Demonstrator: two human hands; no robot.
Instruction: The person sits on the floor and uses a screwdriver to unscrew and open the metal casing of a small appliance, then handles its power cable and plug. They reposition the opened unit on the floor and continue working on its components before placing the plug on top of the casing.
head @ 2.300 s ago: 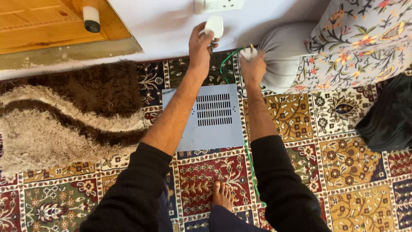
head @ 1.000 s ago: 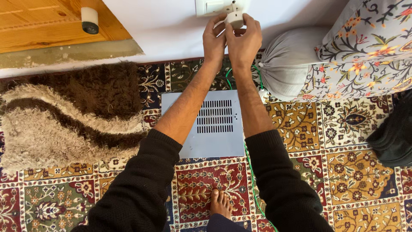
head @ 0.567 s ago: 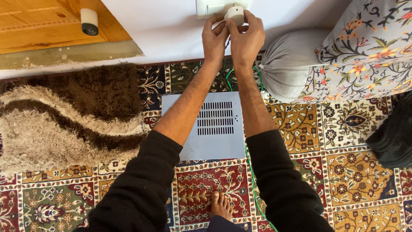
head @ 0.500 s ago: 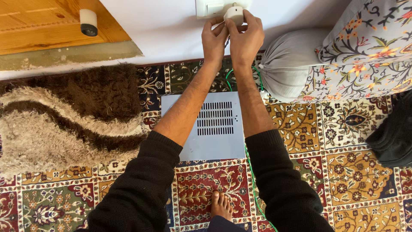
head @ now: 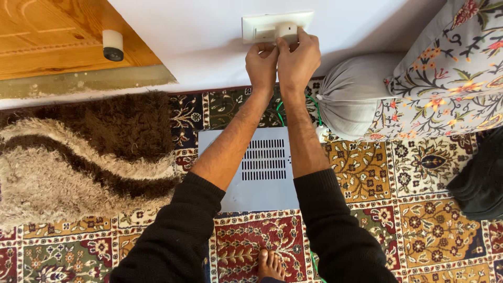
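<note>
Both my hands are raised against the white wall, side by side. My left hand (head: 261, 63) and my right hand (head: 299, 55) pinch a white plug (head: 286, 30) that sits against a white wall socket plate (head: 257, 26). A thin green cable (head: 279, 111) runs down from the hands between my forearms. Below my arms a flat grey metal box with a vent grille (head: 260, 170) lies on the patterned carpet (head: 414, 209).
A shaggy brown and cream rug (head: 78, 157) lies at the left. A grey bolster (head: 350, 102) and a floral cushion (head: 450, 68) lean at the right, a dark cloth (head: 482, 183) beyond them. A wooden door (head: 52, 36) with a doorstop (head: 112, 45) is upper left. My bare foot (head: 270, 264) shows below.
My hands, apart and lower at first with the left one holding the plug, came together and rose to the socket. The plug now sits against the plate.
</note>
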